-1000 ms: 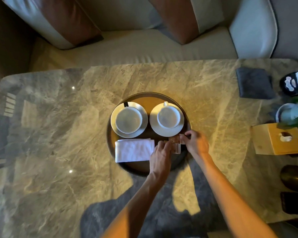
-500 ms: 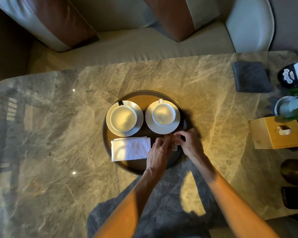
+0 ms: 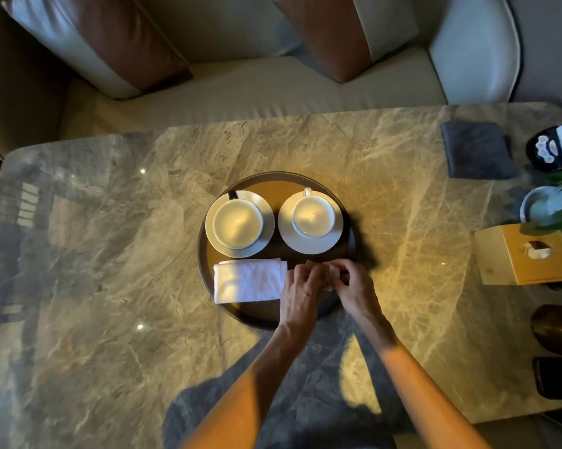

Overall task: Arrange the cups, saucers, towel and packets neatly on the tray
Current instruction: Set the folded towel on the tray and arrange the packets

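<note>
A marble tabletop [image 3: 111, 254] is seen from above, with a pale sofa [image 3: 273, 89] along its far edge; near the middle a round dark tray [image 3: 281, 189] is set. On the tray's far left a white saucer [image 3: 268, 218] is laid, and a white cup [image 3: 237, 223] is stood upright on it; in front of that saucer, just clear of it, a folded white towel [image 3: 248, 280] is laid flat on the tray's near left. On the far right a 2nd saucer [image 3: 286, 228] is placed just beside the 1st, not quite touching, and a 2nd cup [image 3: 313, 217] is stood on it with its handle turned to the far side.

The left hand [image 3: 300, 290] is held over the tray's near right, just beside the towel's right end, its fingers [image 3: 300, 270] curled down onto the packets [image 3: 333, 273]; the packets are mostly hidden, so their number cannot be told. They are kept low over the tray in front of the 2nd saucer; the right hand [image 3: 354, 283] is closed on them from the other side, fingers [image 3: 341, 265] bent in a pinch.

Further right a dark grey folded cloth [image 3: 475, 150] is laid on the tabletop, well apart from the tray; a yellow tissue box [image 3: 526, 254] is stood near the right edge.
</note>
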